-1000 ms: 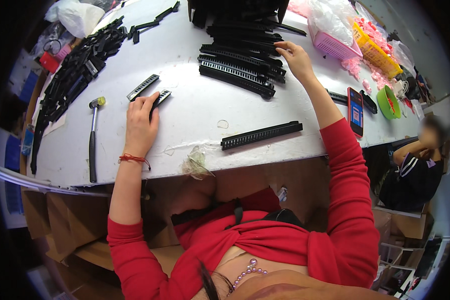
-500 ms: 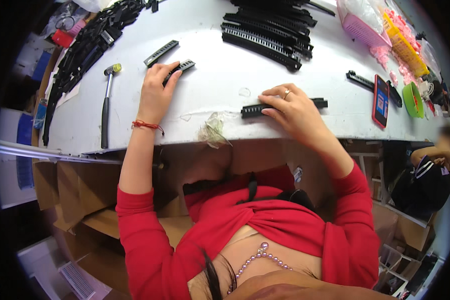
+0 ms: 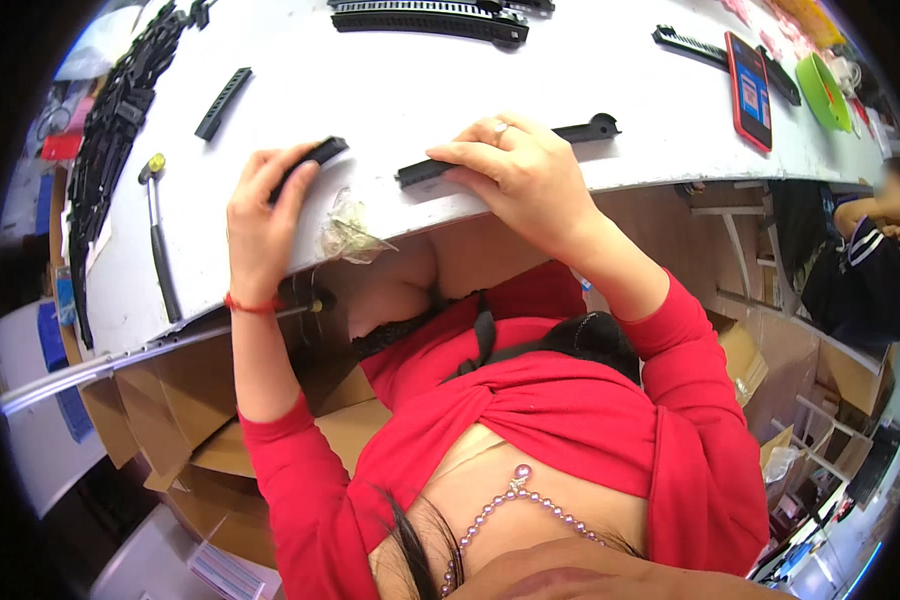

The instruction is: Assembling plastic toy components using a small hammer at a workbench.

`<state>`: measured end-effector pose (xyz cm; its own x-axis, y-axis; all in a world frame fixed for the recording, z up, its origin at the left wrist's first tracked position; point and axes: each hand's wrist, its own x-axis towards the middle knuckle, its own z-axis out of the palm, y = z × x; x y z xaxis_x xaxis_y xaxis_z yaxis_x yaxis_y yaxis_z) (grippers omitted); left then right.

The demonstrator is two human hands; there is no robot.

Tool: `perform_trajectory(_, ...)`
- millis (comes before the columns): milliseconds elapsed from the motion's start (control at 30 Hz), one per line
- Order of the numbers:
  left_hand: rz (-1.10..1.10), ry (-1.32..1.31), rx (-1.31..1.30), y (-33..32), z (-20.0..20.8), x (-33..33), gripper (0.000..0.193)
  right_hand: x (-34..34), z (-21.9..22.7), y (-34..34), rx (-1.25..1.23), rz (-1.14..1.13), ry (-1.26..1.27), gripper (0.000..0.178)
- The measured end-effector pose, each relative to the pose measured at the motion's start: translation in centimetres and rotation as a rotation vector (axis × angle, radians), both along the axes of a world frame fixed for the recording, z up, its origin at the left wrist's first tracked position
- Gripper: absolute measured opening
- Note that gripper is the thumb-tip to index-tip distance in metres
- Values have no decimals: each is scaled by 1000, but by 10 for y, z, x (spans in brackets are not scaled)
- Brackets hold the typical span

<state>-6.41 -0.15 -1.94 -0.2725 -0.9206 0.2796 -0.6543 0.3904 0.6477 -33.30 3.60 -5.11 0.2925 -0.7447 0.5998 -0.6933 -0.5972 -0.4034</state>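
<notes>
From where I'm watching, my left hand (image 3: 265, 215) is pinching a short black piece (image 3: 327, 151) between thumb and curled fingers, closed about as far as its width is allowing. My right hand (image 3: 520, 178) is gripping the middle of a long black bar (image 3: 592, 130), fingers over the top and thumb on the near side. Both parts are sitting over the near edge of the white surface (image 3: 400, 95); I'm not able to tell whether the bar is resting on it. As far as I can judge, this pair is being handled but not yet joined — a gap is showing between their facing ends. A second short piece (image 3: 223, 104) is lying loose beyond my left hand, long bars (image 3: 430, 27) are lying side by side at the far edge of view, and a heap of black parts (image 3: 120, 130) is waiting on the left, so plenty seems left. The held bar is running mostly left to right, its rounded end pointing right and slightly away; the held short piece is slanting from near left to far right.
</notes>
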Motion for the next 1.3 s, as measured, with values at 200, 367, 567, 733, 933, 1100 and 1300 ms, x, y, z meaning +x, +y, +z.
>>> perform_trajectory(200,-120,-35,25,21,1,-16,24,13,-8,-5,-57,-72,-83,22)
perform_trajectory(367,-65,-95,-67,24,-7,-22,24,14,-8,-4,-75,-74,-114,21)
perform_trajectory(567,-50,6,-74,19,-18,-20,25,13,-7,-1,-66,-70,-74,21)
perform_trajectory(733,-48,53,-59,21,-18,-18,24,13,-17,3,-208,-21,-11,18)
perform_trajectory(933,-13,204,-13,23,-21,-11,25,11,-24,17,-202,90,1,11)
perform_trajectory(1100,-62,297,58,22,-20,-6,25,12,-15,14,-104,41,-69,10)
perform_trajectory(1300,-60,208,149,19,-7,-15,21,20,3,2,82,-107,-135,24)
